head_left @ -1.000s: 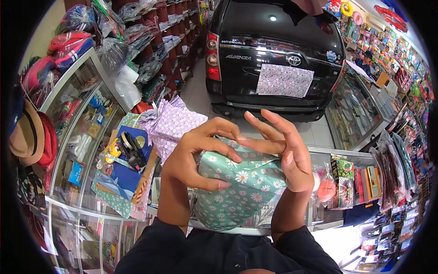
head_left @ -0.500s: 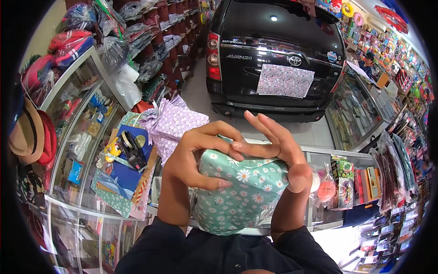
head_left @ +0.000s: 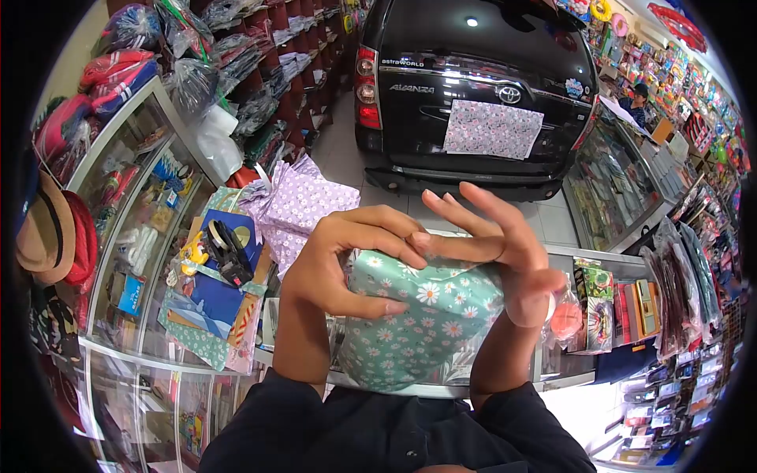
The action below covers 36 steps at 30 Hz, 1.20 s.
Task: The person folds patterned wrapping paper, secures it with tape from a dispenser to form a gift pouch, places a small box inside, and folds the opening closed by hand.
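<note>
A package in green daisy-print wrapping paper (head_left: 410, 331) is in front of my chest, over the glass counter. My left hand (head_left: 343, 264) is closed on its left side, with the thumb on the near face and the fingers bent over the top edge. At that edge, the index fingertip of my right hand (head_left: 505, 252) presses near my left fingertips. The other right fingers are spread upward and the right thumb points outward. What lies under the fingertips is hidden.
A purple daisy-print wrapped gift (head_left: 307, 205) with a bow sits beyond my left hand. A black tape dispenser (head_left: 226, 256) rests on papers at left. Small boxes (head_left: 593, 303) stand on the counter at right. A black car (head_left: 473, 71) is parked ahead; a person (head_left: 635, 102) is far right.
My right hand has shifted slightly right, with its fingers and thumb more spread. My left fingers have slid a little along the top edge.
</note>
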Available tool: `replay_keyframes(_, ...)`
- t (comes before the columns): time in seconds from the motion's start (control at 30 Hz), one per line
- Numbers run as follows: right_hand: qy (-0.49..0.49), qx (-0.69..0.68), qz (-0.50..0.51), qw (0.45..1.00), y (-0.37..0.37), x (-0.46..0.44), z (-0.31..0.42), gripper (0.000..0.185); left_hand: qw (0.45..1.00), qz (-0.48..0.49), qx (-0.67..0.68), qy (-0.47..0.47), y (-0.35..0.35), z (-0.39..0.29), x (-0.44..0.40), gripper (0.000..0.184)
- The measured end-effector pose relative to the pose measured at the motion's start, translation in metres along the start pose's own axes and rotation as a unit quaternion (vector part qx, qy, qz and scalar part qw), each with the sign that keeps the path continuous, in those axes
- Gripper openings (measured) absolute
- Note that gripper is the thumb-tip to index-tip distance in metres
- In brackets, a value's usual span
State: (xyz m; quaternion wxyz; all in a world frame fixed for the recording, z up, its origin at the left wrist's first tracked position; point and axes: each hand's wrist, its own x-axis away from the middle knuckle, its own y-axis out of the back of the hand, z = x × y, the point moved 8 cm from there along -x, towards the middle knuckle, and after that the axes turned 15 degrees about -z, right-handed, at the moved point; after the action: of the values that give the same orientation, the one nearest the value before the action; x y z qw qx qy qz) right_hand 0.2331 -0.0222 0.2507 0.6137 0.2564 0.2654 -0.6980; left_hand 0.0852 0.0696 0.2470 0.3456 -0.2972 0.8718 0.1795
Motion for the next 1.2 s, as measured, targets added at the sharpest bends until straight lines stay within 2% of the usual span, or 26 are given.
replay_keyframes(0.03, 0.001, 0.033, -0.019, 0.999, 0.003, 0.000, 0.002, 0.121, 1.000, -0.001, -0.029, 0.001, -0.001, 0.000, -0.001, 0.052)
replay_keyframes(0.07, -0.018, 0.024, -0.085, 0.996, 0.006, 0.002, 0.000, 0.116, 0.999, -0.015, -0.039, 0.000, -0.002, 0.001, 0.000, 0.051)
replay_keyframes(0.17, -0.034, 0.058, -0.091, 0.994, 0.015, -0.002, 0.001, 0.111, 0.998, 0.012, -0.060, -0.022, -0.005, 0.000, -0.002, 0.046)
replay_keyframes(0.2, -0.003, 0.001, -0.116, 0.993, 0.018, -0.001, 0.000, 0.092, 0.998, 0.012, -0.055, -0.023, -0.006, 0.000, -0.002, 0.046)
replay_keyframes(0.23, -0.004, 0.001, -0.118, 0.993, 0.019, -0.001, -0.001, 0.092, 0.998, 0.013, -0.054, -0.022, -0.007, 0.000, -0.002, 0.046)
replay_keyframes(0.3, 0.008, 0.051, -0.142, 0.988, 0.024, -0.004, 0.002, 0.069, 0.998, 0.022, -0.057, -0.020, -0.009, 0.000, -0.003, 0.045)
replay_keyframes(0.33, -0.017, 0.035, -0.153, 0.988, 0.025, -0.005, 0.002, 0.046, 0.998, 0.023, -0.056, -0.018, -0.010, 0.000, -0.003, 0.045)
replay_keyframes(0.37, -0.019, 0.034, -0.155, 0.987, 0.028, -0.005, 0.001, 0.046, 0.998, 0.024, -0.058, -0.017, -0.011, 0.000, -0.003, 0.045)
replay_keyframes(0.43, -0.025, 0.157, -0.121, 0.980, 0.029, -0.005, -0.004, 0.037, 0.998, 0.027, -0.059, -0.015, -0.013, 0.000, -0.003, 0.044)
replay_keyframes(0.47, -0.056, 0.150, -0.141, 0.977, 0.029, -0.005, -0.006, 0.028, 0.997, 0.033, -0.072, -0.024, -0.015, -0.001, -0.003, 0.044)
replay_keyframes(0.6, -0.109, 0.138, -0.074, 0.982, 0.026, -0.003, -0.016, 0.021, 0.996, 0.045, -0.080, -0.016, -0.018, 0.002, -0.002, 0.044)
replay_keyframes(0.7, -0.087, 0.159, -0.045, 0.982, 0.024, -0.002, -0.012, 0.022, 0.997, 0.036, -0.073, -0.015, -0.019, 0.005, -0.001, 0.044)
replay_keyframes(0.83, -0.089, 0.205, -0.082, 0.971, 0.023, -0.001, -0.013, 0.020, 0.996, 0.035, -0.077, -0.007, -0.018, 0.007, -0.001, 0.045)
replay_keyframes(0.93, -0.116, 0.183, -0.091, 0.972, 0.024, -0.001, -0.020, 0.014, 0.993, 0.041, -0.109, -0.006, -0.018, 0.007, -0.001, 0.045)
replay_keyframes(1.03, -0.133, 0.160, -0.101, 0.973, 0.025, -0.002, -0.024, 0.013, 0.993, 0.012, -0.115, 0.019, -0.016, 0.010, 0.000, 0.048)
replay_keyframes(1.17, -0.154, 0.122, -0.118, 0.973, 0.030, 0.000, -0.027, 0.013, 0.989, 0.028, -0.142, 0.026, -0.018, 0.009, -0.001, 0.046)
replay_keyframes(1.2, -0.160, 0.092, -0.141, 0.973, 0.033, 0.000, -0.027, 0.013, 0.991, 0.028, -0.132, -0.005, -0.020, 0.007, -0.002, 0.046)
